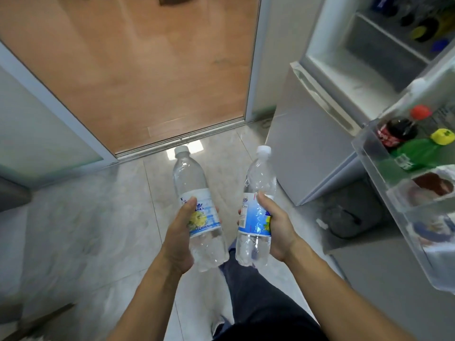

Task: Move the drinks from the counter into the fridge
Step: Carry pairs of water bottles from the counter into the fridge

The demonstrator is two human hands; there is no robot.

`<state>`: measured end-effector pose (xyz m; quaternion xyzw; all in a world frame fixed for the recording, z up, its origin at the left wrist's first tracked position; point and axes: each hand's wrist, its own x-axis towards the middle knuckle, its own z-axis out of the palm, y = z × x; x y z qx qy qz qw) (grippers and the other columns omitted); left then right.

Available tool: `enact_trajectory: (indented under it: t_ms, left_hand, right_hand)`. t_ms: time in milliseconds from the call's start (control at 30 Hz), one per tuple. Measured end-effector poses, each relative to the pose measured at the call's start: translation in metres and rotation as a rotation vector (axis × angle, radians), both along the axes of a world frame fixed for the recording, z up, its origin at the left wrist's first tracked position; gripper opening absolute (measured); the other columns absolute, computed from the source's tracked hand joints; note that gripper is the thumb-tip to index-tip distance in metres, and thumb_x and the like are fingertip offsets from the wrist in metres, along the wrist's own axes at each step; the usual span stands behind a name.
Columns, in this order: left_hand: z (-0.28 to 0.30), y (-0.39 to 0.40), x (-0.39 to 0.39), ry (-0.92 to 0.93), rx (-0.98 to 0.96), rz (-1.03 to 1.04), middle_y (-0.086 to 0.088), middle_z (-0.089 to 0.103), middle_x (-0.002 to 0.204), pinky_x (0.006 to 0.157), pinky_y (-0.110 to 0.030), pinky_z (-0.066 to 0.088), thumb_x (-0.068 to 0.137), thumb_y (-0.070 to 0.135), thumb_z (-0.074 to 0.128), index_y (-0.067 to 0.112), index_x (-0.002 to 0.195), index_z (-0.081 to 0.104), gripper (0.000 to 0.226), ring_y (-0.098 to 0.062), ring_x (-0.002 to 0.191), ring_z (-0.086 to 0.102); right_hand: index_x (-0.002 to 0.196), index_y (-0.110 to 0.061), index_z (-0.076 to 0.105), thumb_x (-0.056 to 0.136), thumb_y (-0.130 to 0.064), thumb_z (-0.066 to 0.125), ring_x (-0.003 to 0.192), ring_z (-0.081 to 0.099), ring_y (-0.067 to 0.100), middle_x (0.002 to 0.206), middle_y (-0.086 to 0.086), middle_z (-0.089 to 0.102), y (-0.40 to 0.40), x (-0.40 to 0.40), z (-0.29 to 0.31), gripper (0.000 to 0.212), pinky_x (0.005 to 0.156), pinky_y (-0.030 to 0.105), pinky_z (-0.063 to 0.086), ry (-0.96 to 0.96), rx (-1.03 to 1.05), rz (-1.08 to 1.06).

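My left hand (pixel 178 238) grips a clear plastic bottle (pixel 190 183) with a white cap and a blue-and-white label with a yellow lemon. In my right hand (pixel 277 230) is a second clear bottle (pixel 259 173) of the same kind, white cap up. Both bottles are held upright over the tiled floor, side by side and apart. The fridge (pixel 327 77) stands at the upper right with its upper compartment open. Its door shelf (pixel 369 153) at the right holds a cola bottle (pixel 396 130) with a red cap and a green bottle (pixel 418 153) with a yellow cap.
A doorway with a metal sill (pixel 179 141) leads to a wooden floor ahead. A frosted sliding panel (pixel 37 134) stands at the left. A dark round appliance (pixel 349 217) sits on the floor beside the fridge. My leg in dark trousers (pixel 248 291) is below the bottles.
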<state>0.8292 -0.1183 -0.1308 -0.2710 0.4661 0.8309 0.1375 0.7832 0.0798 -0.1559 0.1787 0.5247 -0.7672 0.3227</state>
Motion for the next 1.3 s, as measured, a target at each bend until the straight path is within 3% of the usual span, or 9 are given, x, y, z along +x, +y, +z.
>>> enact_trajectory:
  t_ms: [133, 367, 500, 567, 800, 967, 1100, 1200, 1300]
  left_hand:
    - [0.004, -0.005, -0.085, 0.028, -0.063, -0.040, -0.009, 0.074, 0.092, 0.064, -0.036, 0.060, 0.080, 0.048, 0.066, 0.022, 0.091, 0.078, 0.030, -0.023, 0.079, 0.073]
    - [0.024, 0.012, -0.238, 0.046, -0.140, -0.139, -0.011, 0.075, 0.092, 0.060, -0.034, 0.059, 0.077, 0.048, 0.067, 0.015, 0.103, 0.070, 0.043, -0.024, 0.076, 0.073]
    - [0.032, 0.034, -0.311, 0.072, -0.142, -0.232, -0.010, 0.075, 0.092, 0.059, -0.034, 0.059, 0.078, 0.049, 0.062, 0.020, 0.094, 0.076, 0.035, -0.023, 0.075, 0.074]
    - [0.035, 0.047, -0.347, 0.079, -0.127, -0.277, -0.012, 0.075, 0.093, 0.060, -0.034, 0.060, 0.078, 0.049, 0.061, 0.019, 0.097, 0.074, 0.038, -0.024, 0.075, 0.073]
    - [0.038, 0.099, -0.477, 0.079, -0.045, -0.497, -0.014, 0.073, 0.092, 0.060, -0.034, 0.058, 0.074, 0.045, 0.065, 0.007, 0.115, 0.065, 0.056, -0.024, 0.074, 0.072]
    - [0.057, 0.135, -0.570, 0.134, -0.056, -0.696, -0.015, 0.073, 0.101, 0.069, -0.037, 0.057, 0.069, 0.048, 0.066, 0.009, 0.124, 0.062, 0.067, -0.027, 0.083, 0.071]
    - [0.087, 0.163, -0.631, 0.207, 0.025, -0.813, -0.012, 0.073, 0.090, 0.059, -0.036, 0.058, 0.071, 0.043, 0.069, 0.008, 0.122, 0.062, 0.062, -0.024, 0.073, 0.072]
    - [0.107, 0.194, -0.670, 0.234, 0.081, -0.924, -0.014, 0.072, 0.087, 0.063, -0.039, 0.056, 0.072, 0.037, 0.074, 0.007, 0.121, 0.061, 0.059, -0.029, 0.070, 0.070]
    - [0.128, 0.231, -0.699, 0.312, 0.089, -1.010, -0.014, 0.073, 0.094, 0.062, -0.041, 0.058, 0.080, 0.036, 0.070, 0.016, 0.115, 0.064, 0.040, -0.031, 0.075, 0.072]
  right_hand:
    - [0.096, -0.017, 0.079, 0.080, -0.054, 0.066, 0.083, 0.075, 0.027, 0.097, 0.013, 0.076, -0.007, -0.077, -0.001, 0.042, 0.068, 0.033, 0.059, 0.007, -0.003, -0.039]
    - [0.102, -0.016, 0.077, 0.074, -0.056, 0.069, 0.092, 0.073, 0.029, 0.104, 0.014, 0.075, 0.014, -0.216, 0.024, 0.050, 0.092, 0.042, 0.056, 0.044, 0.045, -0.161]
    - [0.110, -0.010, 0.073, 0.069, -0.056, 0.071, 0.098, 0.069, 0.034, 0.108, 0.017, 0.073, 0.038, -0.273, 0.033, 0.061, 0.104, 0.050, 0.048, 0.042, 0.053, -0.263]
    - [0.112, -0.010, 0.073, 0.068, -0.056, 0.071, 0.098, 0.070, 0.033, 0.110, 0.017, 0.073, 0.051, -0.298, 0.035, 0.064, 0.101, 0.048, 0.051, 0.042, 0.060, -0.343]
    - [0.105, -0.013, 0.076, 0.076, -0.051, 0.070, 0.082, 0.076, 0.026, 0.099, 0.013, 0.077, 0.091, -0.377, 0.040, 0.048, 0.062, 0.030, 0.059, 0.068, 0.031, -0.610]
    - [0.095, -0.022, 0.080, 0.071, -0.056, 0.070, 0.080, 0.076, 0.020, 0.097, 0.006, 0.078, 0.109, -0.439, 0.066, 0.044, 0.063, 0.025, 0.058, 0.108, 0.141, -0.814]
    - [0.114, -0.015, 0.072, 0.065, -0.055, 0.076, 0.081, 0.072, 0.026, 0.097, 0.010, 0.076, 0.128, -0.481, 0.098, 0.063, 0.088, 0.045, 0.057, 0.133, 0.183, -0.971]
    - [0.111, -0.011, 0.071, 0.061, -0.042, 0.079, 0.073, 0.073, 0.029, 0.093, 0.014, 0.075, 0.149, -0.501, 0.122, 0.060, 0.066, 0.041, 0.060, 0.174, 0.142, -1.059]
    - [0.103, -0.012, 0.074, 0.058, -0.036, 0.078, 0.074, 0.074, 0.027, 0.091, 0.013, 0.076, 0.172, -0.515, 0.147, 0.052, 0.069, 0.041, 0.061, 0.257, 0.170, -1.158]
